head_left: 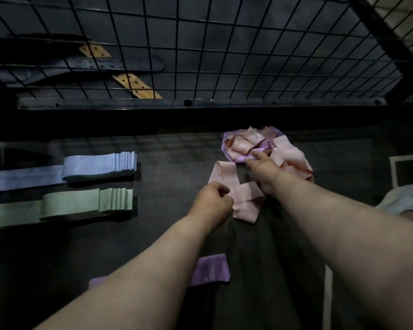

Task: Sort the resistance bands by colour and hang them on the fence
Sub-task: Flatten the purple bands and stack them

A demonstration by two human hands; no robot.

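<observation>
— Where is the pink band (234, 194)?
— Near the middle of the dark surface (177, 163), looped and twisted. The left hand (212, 201) pinches its near fold with curled fingers.
— And the right hand (262, 167)?
— At one o'clock from that band, on the mixed pink-and-purple heap (289, 151). Its forefinger lies straight on a purple strip. Whether the other fingers grip anything cannot be told.
— How is this step best done?
— Probably by pinning the heap while drawing the band free toward six o'clock, then flattening the twist so no purple strip drags along.
— What lies around?
— A blue stack (93, 165) at nine o'clock, a green stack (81, 203) beside it, and a purple stack (210, 270) at six o'clock. The wire fence (224, 55) stands at twelve, with a dark belt (115, 64) behind it. The tangle itself is the likely hindrance.
</observation>
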